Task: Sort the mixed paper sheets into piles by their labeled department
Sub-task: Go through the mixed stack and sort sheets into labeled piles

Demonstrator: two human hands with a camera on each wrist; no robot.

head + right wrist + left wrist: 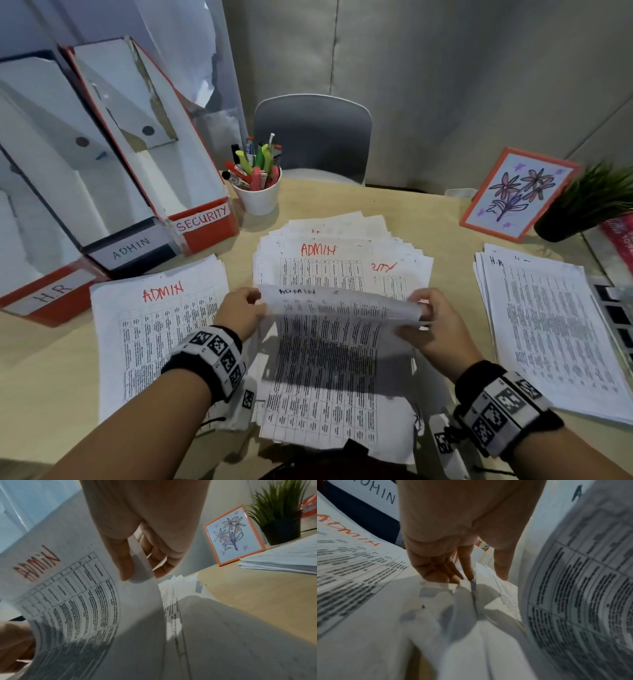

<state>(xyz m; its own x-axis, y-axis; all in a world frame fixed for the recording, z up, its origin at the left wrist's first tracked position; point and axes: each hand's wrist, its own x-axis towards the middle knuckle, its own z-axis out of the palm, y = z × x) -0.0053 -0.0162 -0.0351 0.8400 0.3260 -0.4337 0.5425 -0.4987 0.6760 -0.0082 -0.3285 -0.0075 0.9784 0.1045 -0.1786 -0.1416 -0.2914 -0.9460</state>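
Both hands lift one printed sheet (339,308) headed ADMIN in dark ink off the mixed stack (342,260) at the middle of the wooden desk (445,219): the left hand (239,313) pinches its left edge near the top between thumb and fingers, and the right hand (435,325) pinches the right edge, thumb in front and fingers behind, so the page bows up and curls toward the person. Under it the stack is fanned untidily, its top page marked ADMIN in red with a page ending "URITY" showing to the right. Just left of the stack lies the ADMIN pile (157,335), partly under the left forearm; well apart, toward the right edge of the desk, lies the H.R pile (551,329). Along the left side stand three file boxes in a row, labelled H.R (51,294), ADMIN (132,248) and SECURITY (202,219), close behind the ADMIN pile. Between the SECURITY box and the stack, toward the far edge, sits a white cup of pens and highlighters (258,192). At the far right corner an orange-framed flower drawing (513,195) leans beside a potted green plant (589,202), with a red printed item (620,236) at the edge next to it. A grey chair (313,137) stands behind the desk against a pale panelled wall (445,68). Both wrists carry bands with black-and-white markers.
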